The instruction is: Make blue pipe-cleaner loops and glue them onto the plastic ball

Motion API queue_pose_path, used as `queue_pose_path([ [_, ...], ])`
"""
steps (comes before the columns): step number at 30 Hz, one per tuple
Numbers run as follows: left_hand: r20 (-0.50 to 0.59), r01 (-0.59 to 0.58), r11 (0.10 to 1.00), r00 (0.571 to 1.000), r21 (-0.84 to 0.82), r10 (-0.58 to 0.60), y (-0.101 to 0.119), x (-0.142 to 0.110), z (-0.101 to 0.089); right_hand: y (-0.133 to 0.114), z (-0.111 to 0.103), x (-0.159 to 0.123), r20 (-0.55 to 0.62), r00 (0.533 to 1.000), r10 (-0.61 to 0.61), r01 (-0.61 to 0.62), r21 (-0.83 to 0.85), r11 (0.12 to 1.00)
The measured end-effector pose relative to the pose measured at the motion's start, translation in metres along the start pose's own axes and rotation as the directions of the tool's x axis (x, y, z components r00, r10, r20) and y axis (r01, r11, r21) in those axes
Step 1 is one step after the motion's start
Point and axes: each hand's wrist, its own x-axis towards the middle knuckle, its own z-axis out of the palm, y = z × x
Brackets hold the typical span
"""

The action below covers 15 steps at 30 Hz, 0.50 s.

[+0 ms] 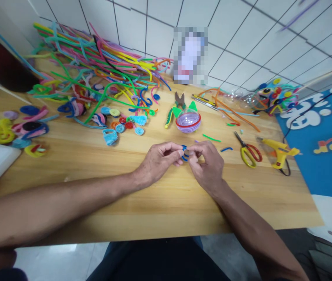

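Between my fingertips is a curled piece of blue pipe cleaner [185,153]. My left hand [163,159] pinches it from the left, and my right hand [206,163] pinches its other side. Both hands hover close together over the wooden table, with the fingers partly covering the piece. Just beyond them sits a purple coiled bowl shape [188,124] with a red rim and green pointed pieces. A short green pipe cleaner [211,138] and a short blue one [226,149] lie near my right hand.
Scissors [246,150] and a yellow glue gun [281,152] lie at the right. Pliers [179,100] rest behind the bowl shape. Many pipe cleaners [104,58] are heaped at the back left, with small coiled pieces [110,136] before them. A blurred phone-like screen [190,54] leans on the tiled wall.
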Motion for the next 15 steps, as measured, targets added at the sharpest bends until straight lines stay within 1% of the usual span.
queue_pose_path([
  [10, 0.003, -0.008, 1.000, 1.000, -0.015, 0.009, -0.0001, -0.0003, 0.0003, -0.0001, 0.0006, -0.0009, -0.007, 1.000, -0.001, 0.001, 0.009, 1.000],
  [15, 0.009, -0.008, 1.000, 1.000, 0.004, 0.008, 0.0005, -0.0005, -0.0001, 0.0004, 0.0010, -0.0012, -0.006, 1.000, -0.004, 0.004, 0.011, 1.000],
])
